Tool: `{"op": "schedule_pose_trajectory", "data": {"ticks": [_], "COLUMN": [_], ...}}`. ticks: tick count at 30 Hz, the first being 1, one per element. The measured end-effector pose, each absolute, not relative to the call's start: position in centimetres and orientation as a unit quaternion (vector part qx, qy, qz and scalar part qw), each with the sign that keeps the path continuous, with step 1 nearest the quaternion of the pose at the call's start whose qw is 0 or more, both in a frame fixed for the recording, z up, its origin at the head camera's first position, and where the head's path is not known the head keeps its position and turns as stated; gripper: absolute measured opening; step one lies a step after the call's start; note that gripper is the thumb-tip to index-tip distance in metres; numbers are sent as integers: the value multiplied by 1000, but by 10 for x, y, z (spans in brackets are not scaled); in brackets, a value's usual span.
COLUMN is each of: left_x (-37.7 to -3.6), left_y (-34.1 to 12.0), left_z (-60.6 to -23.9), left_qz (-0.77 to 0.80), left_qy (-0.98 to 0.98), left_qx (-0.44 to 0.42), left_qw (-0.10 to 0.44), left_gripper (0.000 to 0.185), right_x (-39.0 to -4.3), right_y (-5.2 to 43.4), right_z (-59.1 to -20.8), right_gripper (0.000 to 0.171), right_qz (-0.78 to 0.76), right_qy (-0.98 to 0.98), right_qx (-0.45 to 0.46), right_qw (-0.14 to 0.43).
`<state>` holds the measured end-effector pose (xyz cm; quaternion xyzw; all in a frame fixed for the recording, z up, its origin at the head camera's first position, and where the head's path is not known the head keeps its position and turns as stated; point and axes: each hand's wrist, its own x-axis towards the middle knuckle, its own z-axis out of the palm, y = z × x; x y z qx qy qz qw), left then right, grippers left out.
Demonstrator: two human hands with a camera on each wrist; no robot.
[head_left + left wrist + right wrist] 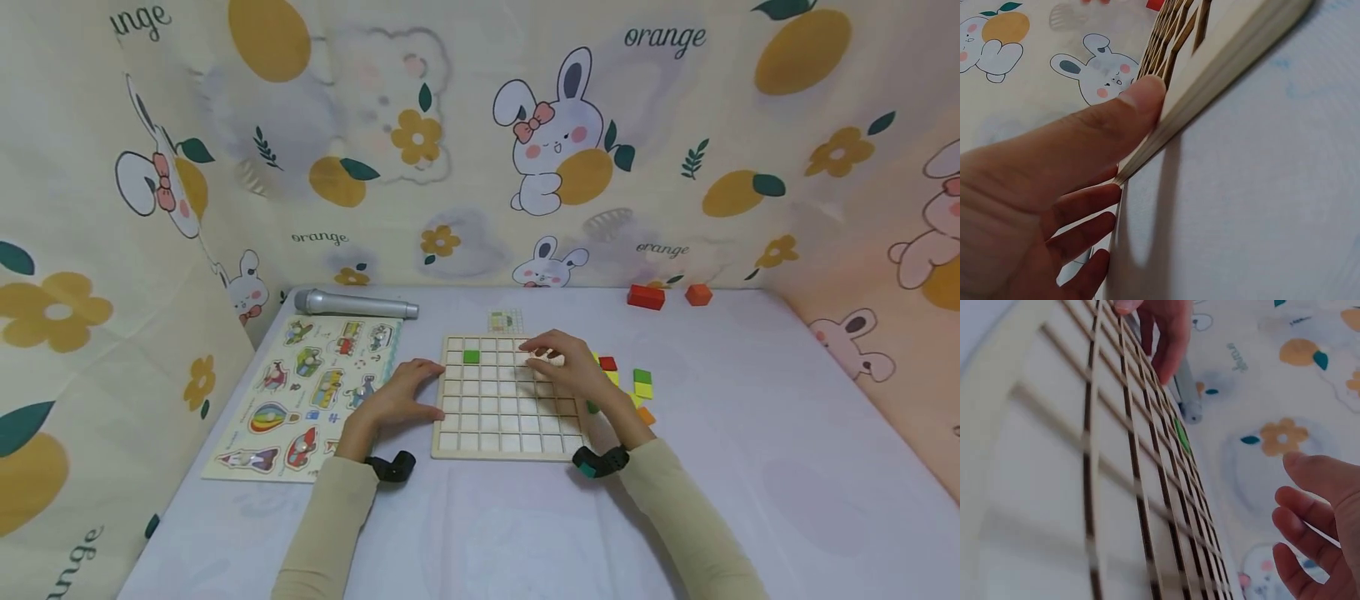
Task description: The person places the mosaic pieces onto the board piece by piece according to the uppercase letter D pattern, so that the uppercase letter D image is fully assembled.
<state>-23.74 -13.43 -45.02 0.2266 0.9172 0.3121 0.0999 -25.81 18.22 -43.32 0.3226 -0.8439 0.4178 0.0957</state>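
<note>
A pale wooden grid board lies on the white table between both hands. One green square tile sits in a cell near its upper left. My left hand rests against the board's left edge, with the thumb on the rim and the other fingertips against the side, as the left wrist view shows. Over the board's upper right is my right hand, its fingers slightly bent and apart. In the right wrist view, nothing appears between the thumb and fingers of that hand.
Loose tiles, including a green one, lie right of the board. A small patterned card lies behind it. At left are a picture puzzle and a silver microphone. Red blocks stand at the back right.
</note>
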Motion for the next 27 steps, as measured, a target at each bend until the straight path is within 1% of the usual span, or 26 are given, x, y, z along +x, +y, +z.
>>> {"op": "schedule_pose_trajectory", "data": {"ticks": [6,10,13,17,23,27], "left_x": [-239,-240,-240,-239,-238,-239], "left_y": [-134,-134,-134,-135,-135,-134], "left_z": [-451,-452,-452,-452,-450,-450], "left_qz": [305,305,306,307,309,304], "left_qy": [919,919,918,918,916,917], "left_qx": [227,229,229,231,237,240], "left_qw": [102,101,102,100,96,95], "left_gripper": [76,76,76,75,75,75], "right_x": [-242,-232,-227,-224,-222,-225], "right_y": [232,265,287,311,333,340], "right_z": [-433,-431,-431,-432,-437,-441], "right_gripper": [29,31,33,33,30,32], "right_qz": [378,359,336,311,308,314], "right_qy": [-873,-898,-916,-930,-943,-943], "right_qx": [292,237,198,168,119,108], "right_qw": [97,89,98,100,37,5]}}
